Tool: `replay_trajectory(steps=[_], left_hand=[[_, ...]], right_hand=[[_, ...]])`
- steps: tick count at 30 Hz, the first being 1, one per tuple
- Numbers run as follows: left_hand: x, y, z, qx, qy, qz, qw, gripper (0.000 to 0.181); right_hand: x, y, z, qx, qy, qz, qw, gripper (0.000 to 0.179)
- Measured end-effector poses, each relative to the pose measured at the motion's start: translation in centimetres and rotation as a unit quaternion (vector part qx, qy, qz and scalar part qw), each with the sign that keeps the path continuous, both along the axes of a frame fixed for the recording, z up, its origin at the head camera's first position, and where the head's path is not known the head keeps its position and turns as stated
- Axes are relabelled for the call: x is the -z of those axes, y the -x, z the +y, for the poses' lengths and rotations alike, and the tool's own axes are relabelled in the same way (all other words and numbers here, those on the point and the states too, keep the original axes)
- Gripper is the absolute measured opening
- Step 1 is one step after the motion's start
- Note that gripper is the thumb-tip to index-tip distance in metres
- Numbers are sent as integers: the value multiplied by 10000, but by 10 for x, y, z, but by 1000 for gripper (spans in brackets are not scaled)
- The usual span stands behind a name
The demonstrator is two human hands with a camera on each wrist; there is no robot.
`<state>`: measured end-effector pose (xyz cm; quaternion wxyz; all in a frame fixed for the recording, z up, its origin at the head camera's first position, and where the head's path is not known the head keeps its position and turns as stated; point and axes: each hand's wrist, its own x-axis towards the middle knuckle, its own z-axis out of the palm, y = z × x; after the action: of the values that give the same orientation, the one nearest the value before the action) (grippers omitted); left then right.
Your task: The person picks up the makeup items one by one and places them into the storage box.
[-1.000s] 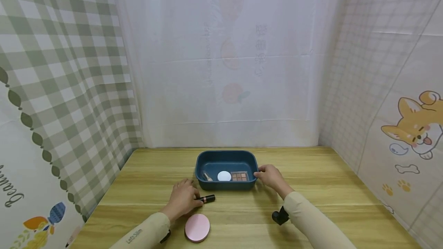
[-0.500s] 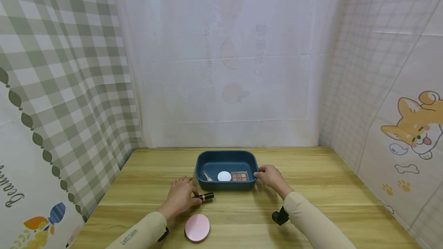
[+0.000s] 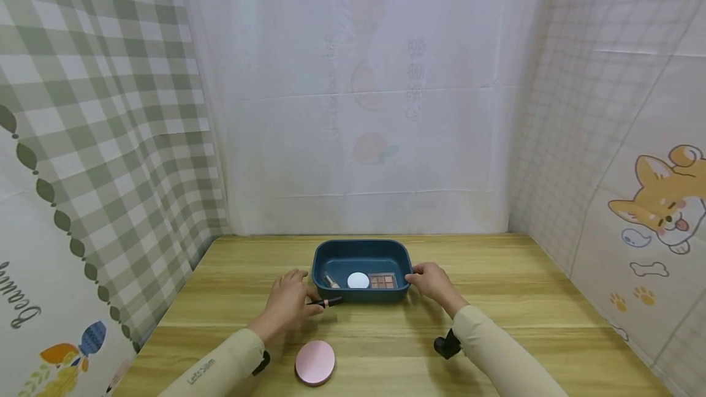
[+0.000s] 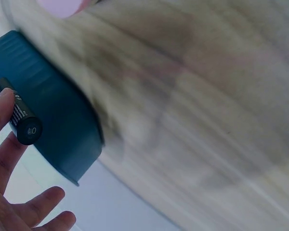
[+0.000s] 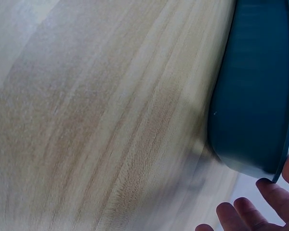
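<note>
My left hand (image 3: 287, 305) pinches a black lipstick tube (image 3: 333, 302) with a rose-gold band between thumb and finger. The tube is off the table, just in front of the bin's near left corner; in the left wrist view its round end (image 4: 29, 131) faces the camera. The dark blue bin (image 3: 361, 296) stands on the table. At its right edge, my right hand (image 3: 436, 287) grips the rim between thumb and fingers, as the right wrist view shows. Inside the bin lie a small slim tube (image 3: 331, 282), a white round item (image 3: 358, 280) and an eyeshadow palette (image 3: 382, 281).
A pink round compact (image 3: 315, 362) lies on the wooden table (image 3: 386, 348) nearer to me, close to the left forearm. Cloth curtains hang at the back, the left (image 3: 110, 109) and the right (image 3: 595, 109) of the table.
My left hand has lifted the lipstick tube off the table and moved it forward toward the bin. The right hand, bin and compact have stayed in place.
</note>
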<state>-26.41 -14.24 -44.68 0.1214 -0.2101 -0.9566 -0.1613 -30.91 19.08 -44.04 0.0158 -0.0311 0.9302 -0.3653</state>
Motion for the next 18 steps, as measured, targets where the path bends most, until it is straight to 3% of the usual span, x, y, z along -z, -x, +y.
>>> replay_trajectory(steps=[18], left_hand=[[-26, 19, 11, -331, 166, -13, 9993, 18]], right_hand=[[2, 0, 2, 23, 94, 16, 10000, 33]])
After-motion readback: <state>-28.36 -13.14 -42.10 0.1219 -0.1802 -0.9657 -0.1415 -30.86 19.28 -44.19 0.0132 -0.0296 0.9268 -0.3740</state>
